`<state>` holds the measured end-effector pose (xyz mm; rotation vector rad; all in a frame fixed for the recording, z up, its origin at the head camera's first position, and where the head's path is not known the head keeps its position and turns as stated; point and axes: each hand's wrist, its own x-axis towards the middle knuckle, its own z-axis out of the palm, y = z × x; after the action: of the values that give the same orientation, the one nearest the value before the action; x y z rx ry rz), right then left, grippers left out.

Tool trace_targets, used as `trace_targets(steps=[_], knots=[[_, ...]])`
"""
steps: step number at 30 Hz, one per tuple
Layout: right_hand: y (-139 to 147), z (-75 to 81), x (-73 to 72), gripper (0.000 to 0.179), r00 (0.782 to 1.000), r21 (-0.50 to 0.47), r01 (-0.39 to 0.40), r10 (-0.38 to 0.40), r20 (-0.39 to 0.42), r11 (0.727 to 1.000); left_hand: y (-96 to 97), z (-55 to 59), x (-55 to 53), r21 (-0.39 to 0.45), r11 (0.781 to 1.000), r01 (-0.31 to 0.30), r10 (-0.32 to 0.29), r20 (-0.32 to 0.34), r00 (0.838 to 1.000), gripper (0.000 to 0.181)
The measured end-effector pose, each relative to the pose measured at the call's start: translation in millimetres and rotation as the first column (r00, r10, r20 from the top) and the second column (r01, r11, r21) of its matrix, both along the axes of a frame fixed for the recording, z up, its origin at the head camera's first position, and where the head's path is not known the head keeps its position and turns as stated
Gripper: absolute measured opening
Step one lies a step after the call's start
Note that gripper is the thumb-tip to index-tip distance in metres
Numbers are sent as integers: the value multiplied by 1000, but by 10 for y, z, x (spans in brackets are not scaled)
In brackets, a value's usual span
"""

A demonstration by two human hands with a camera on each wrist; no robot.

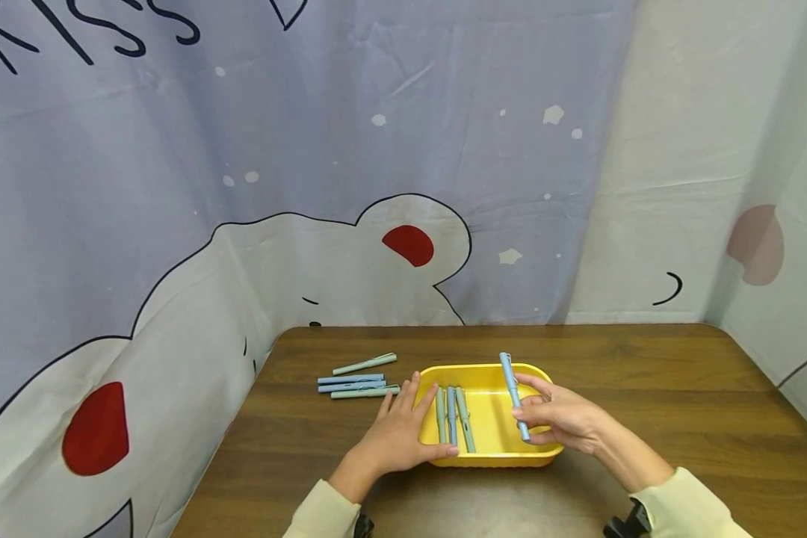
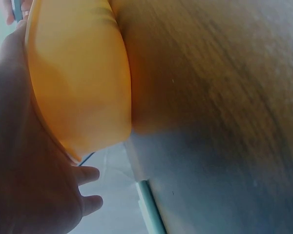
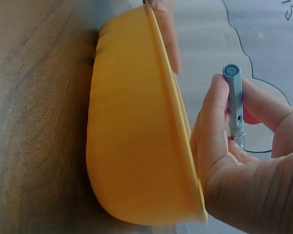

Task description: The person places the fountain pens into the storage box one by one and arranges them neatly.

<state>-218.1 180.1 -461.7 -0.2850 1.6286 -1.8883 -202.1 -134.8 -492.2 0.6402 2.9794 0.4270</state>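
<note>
Between the thumb and fingertips of my right hand [image 1: 561, 418], a light blue pen [image 1: 513, 392] is held near upright over the right part of a yellow tray [image 1: 511, 461]. The right wrist view shows the end of this pen [image 3: 233, 73] above the tray's wall [image 3: 132, 122]. My left hand [image 1: 400, 433] rests on the tray's left side, fingers spread and extended, thumb along the near rim. Inside the tray, next to that hand, a green pen [image 1: 441, 417], a blue pen [image 1: 452, 418] and another green pen [image 1: 466, 422] lie side by side.
Left of the tray, a green pen [image 1: 365, 365] lies at a slant on the wooden table [image 1: 276, 448]. Two blue pens and a green pen [image 1: 359, 393] lie in front of it, close to the left fingers. A printed curtain [image 1: 309, 149] hangs behind the table.
</note>
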Motion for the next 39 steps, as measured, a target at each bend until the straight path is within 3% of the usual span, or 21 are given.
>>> trace_targets(steps=[10,23,39], knots=[[-162,-42,-69,83,1000,53,21,-21,-1,998,-3,-29,-3,4,1000,-6,6,6,1000,107],[-340,-162,-134,84,998,147,55,-60,28,988,5,-18,-9,0,1000,-5,5,15,1000,106],[-497,-289,-122,77,997,225,65,-73,26,972,8,-22,-20,2,1000,-10,10,18,1000,107]])
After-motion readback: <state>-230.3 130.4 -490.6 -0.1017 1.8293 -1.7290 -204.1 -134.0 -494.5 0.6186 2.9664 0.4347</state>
